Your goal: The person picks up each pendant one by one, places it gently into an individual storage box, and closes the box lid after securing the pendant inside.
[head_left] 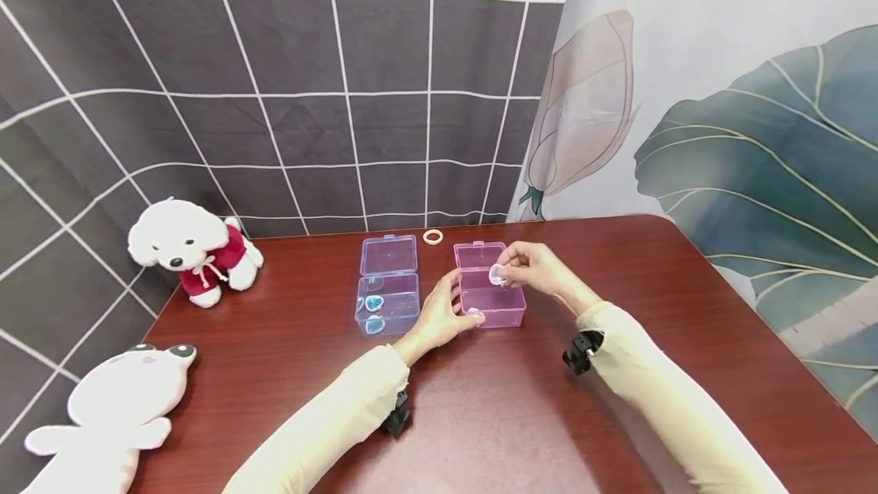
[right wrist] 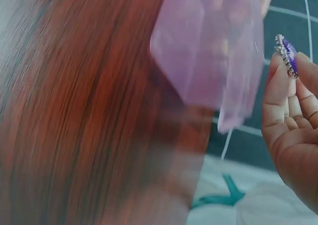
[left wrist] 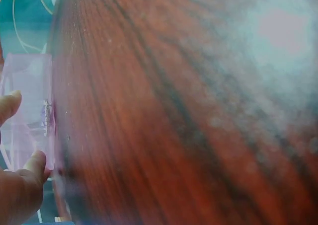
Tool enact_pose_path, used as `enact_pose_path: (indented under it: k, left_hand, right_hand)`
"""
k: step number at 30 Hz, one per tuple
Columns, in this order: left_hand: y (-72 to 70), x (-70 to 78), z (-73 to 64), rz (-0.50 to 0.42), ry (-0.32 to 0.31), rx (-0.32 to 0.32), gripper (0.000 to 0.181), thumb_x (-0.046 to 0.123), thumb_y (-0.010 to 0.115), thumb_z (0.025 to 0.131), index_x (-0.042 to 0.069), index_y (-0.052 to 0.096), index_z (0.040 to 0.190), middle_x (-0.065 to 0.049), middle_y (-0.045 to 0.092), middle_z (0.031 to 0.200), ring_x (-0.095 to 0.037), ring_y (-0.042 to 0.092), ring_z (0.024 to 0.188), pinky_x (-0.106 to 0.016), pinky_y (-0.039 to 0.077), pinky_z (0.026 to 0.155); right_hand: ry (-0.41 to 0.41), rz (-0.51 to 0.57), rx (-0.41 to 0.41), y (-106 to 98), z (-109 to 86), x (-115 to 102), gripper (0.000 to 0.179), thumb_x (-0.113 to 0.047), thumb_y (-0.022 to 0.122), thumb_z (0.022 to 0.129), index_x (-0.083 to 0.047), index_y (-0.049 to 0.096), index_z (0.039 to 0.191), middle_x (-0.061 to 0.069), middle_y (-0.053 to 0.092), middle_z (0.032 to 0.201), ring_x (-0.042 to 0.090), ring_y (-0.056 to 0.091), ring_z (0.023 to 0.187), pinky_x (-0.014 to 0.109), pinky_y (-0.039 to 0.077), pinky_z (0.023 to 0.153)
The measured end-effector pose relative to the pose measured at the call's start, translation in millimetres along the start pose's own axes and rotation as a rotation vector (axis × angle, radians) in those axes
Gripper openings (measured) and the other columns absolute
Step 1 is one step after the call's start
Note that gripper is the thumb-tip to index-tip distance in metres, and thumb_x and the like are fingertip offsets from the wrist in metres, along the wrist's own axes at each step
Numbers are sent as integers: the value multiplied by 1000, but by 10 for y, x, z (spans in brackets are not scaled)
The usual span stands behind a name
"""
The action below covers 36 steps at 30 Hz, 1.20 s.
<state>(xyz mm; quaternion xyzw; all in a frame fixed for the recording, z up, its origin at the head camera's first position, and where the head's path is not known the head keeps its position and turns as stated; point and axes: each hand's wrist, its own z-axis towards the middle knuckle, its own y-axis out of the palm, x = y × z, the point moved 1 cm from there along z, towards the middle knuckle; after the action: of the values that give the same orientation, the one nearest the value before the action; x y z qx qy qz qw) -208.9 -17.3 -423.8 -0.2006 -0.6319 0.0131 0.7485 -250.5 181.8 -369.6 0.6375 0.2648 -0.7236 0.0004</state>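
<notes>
A pink see-through plastic box [head_left: 509, 318] stands on the table with its lid raised at the back. My left hand [head_left: 436, 316] grips its left side, thumb at the front corner and fingers farther back. Inside, near that thumb, lies a pale-rimmed round piece [head_left: 476, 316]. Over the box, thumb and fingers of my right hand [head_left: 538, 269] pinch a purple gem-like ornament [right wrist: 288, 56] with a beaded silvery edge. To the left a blue see-through box [head_left: 407, 312], also with its lid up, contains blue ornaments [head_left: 374, 325] with pale rims.
Behind the boxes lies a small wooden ring [head_left: 425, 237]. A plush dog [head_left: 181, 238] in red clothing sits at the table's far left, and a white plush toy [head_left: 123, 395] lies nearer. A grey gridded curtain [head_left: 384, 128] hangs along the back edge.
</notes>
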Motion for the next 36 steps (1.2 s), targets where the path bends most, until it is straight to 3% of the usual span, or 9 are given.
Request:
enact_pose_path:
  k: [9,18,25,30,36]
  left_hand:
    - [3,5,4,2,3,-2,86,3,79,72,-4,29,141,-24,34,144,-38,43,128,-40,45,101]
    - [6,-9,1,-3,27,-12,85,0,78,72,-6,28,141,-26,37,140,-37,45,127,-38,46,100]
    - [4,-16,-3,-1,49,-3,84,1,78,71,-6,29,140,-27,39,137,-38,46,125,-40,46,100]
    - [5,-21,0,21,31,-4,85,3,78,72,-5,29,141,-27,38,138,-39,46,126,-39,46,100]
    - [2,-5,-5,30,19,-4,85,3,78,72,-5,29,141,-26,38,139,-39,46,125,-39,47,99]
  right_hand:
    - [-10,-121,-31,335,128,-41,10,9,65,80,14,60,88,15,65,71,10,62,60,30,60,60]
    - [5,-288,0,443,155,-20,4,8,66,80,9,65,84,16,67,72,19,67,63,28,60,59]
    - [-31,-437,18,521,178,-16,5,7,67,77,6,69,82,14,69,71,12,62,60,20,55,57]
    - [-17,-519,3,562,185,16,6,3,69,79,3,72,84,12,71,75,10,61,65,23,53,63]
    - [-7,-538,-46,538,173,16,11,0,68,81,5,72,91,15,72,87,17,65,77,32,56,76]
